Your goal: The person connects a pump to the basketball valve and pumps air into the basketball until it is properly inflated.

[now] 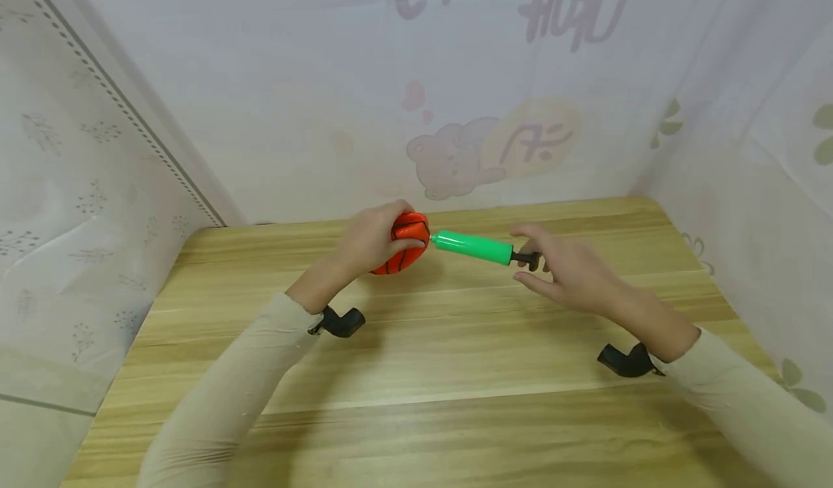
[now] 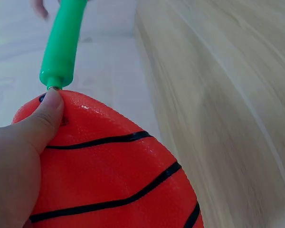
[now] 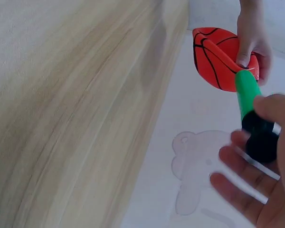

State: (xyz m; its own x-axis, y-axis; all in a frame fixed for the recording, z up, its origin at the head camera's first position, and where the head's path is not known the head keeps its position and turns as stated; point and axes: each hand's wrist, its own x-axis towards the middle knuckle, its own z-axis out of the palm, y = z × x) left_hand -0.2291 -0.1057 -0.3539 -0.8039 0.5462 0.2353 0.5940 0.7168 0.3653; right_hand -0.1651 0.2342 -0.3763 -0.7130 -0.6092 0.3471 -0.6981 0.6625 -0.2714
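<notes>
The left hand (image 1: 374,238) pinches the ball (image 2: 109,180), its thumb pressed on the skin right by the end of the pump (image 1: 473,247). The right hand (image 1: 569,267) has its fingers parted and loosely bent about the black handle (image 1: 534,261) at the pump's other end, not clenched, with the thumb apart from it in the head view; just where the skin meets the handle is hard to make out. There is one ball, orange-red with black lines, creased and partly flattened, held over the table (image 1: 416,401) toward its far edge. There is one pump, green, nearly level between the two hands, its narrow tip meeting the ball's rim. Two black mounts (image 1: 345,322), one at each wrist, stick out from two pale sleeves (image 1: 228,379), and one bear (image 1: 449,163) is drawn on the wall (image 1: 293,76) behind. Most of the left fingers are hidden behind the ball, the tip is largely covered by thumb and rim, the left wrist view cuts off the pump's far end, and the sleeves run out of the head view.
</notes>
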